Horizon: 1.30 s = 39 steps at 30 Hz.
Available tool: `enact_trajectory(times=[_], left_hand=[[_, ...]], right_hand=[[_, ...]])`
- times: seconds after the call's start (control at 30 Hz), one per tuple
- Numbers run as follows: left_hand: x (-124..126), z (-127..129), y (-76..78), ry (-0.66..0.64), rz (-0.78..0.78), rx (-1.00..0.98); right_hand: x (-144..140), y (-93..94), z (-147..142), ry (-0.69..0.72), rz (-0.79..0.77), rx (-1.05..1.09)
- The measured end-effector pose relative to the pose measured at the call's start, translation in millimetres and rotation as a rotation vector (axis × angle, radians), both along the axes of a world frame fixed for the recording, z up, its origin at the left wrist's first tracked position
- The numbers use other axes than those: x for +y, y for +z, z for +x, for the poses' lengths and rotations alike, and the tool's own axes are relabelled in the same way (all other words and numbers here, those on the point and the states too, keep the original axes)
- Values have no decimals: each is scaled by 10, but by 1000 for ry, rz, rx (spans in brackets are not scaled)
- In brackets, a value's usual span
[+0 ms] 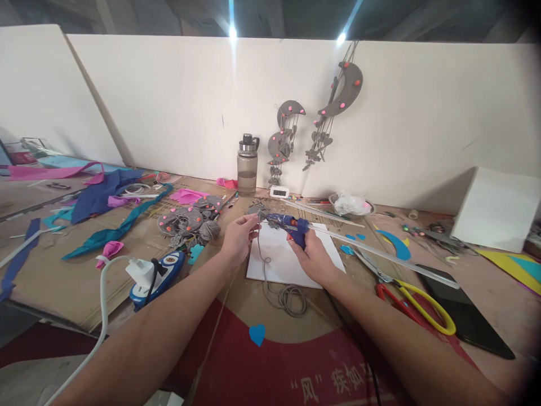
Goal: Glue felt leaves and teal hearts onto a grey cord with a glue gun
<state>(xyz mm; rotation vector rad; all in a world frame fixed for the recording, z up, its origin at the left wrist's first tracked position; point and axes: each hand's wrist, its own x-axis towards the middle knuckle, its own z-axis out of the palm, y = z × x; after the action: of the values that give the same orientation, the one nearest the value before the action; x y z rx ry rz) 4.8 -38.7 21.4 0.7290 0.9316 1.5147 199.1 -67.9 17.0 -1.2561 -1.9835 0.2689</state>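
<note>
My right hand (311, 254) is wrapped round the handle of a blue hot glue gun (296, 225), and a long clear glue stick (380, 254) sticks out of its back. The gun's nozzle points left at my left hand (242, 237). There my fingers pinch grey yarn (265, 260) by the nozzle; a small grey piece seems to be there too, but its shape is hard to make out. Below my hands, the yarn runs down across a white board (270, 270) to a loose coil (293, 300) on the cardboard.
Scissors (401, 287) and a black phone (469, 316) lie at right. A blue power strip (163, 276) with a white plug is at left, near grey yarn pieces (186, 220). A bottle (247, 169) and clock (279, 192) stand behind; moon hangings (349, 90) hang on the white wall.
</note>
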Motion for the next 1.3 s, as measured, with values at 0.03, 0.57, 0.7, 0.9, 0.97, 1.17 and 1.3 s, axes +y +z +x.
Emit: enact_trajectory(times=[0.03,0.57,0.7,0.9,0.97,1.17,1.3], left_hand=[[-4,2,1,-3,6,10],[21,-1,-31,36,40,63],[12,5,-32,16,30,67],[23,-5,-32,24,50,56],[33,-15,-38,22,55,47],[76,-70,-74,-8,14,-54],[85,-79,-73,-10,1,-81]], right_hand=[[0,-1,-2,3,4,0],[-19,10,-10,3,16,-33],[-24,13,-15,8,23,-40],[-33,29,-20,-3,4,-41],[-34,20,-19,-1,7,-25],[49,-17,33,17,-62,181],[203,-31,134,-152,-132,186]])
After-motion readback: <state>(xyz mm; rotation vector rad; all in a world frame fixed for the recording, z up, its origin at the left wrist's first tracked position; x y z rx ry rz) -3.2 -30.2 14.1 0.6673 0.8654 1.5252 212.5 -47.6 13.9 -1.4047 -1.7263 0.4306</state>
